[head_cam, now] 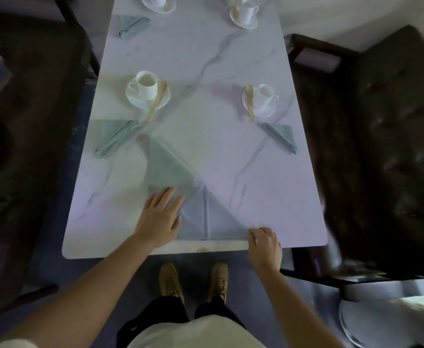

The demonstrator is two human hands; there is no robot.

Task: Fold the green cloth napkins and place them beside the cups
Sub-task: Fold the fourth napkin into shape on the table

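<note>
A pale green napkin (pixel 180 182) lies folded into a large triangle near the table's front edge. My left hand (pixel 161 216) presses flat on its left part, fingers straight. My right hand (pixel 265 243) pinches the napkin's right corner at the table edge. Three folded green napkins lie on the table: one (pixel 115 136) below the left cup (pixel 146 85), one (pixel 281 136) below the right cup (pixel 266 95), and one (pixel 131 26) at the far left. Two more cups (pixel 246 11) (pixel 156 0) stand at the far end.
The white marble-patterned table (pixel 231 71) runs away from me. Each cup sits on a saucer with a wooden spoon (pixel 156 100). Dark padded seats flank the table, one at left (pixel 30 96) and one at right (pixel 381 121). My shoes (pixel 193 280) stand on the floor below the edge.
</note>
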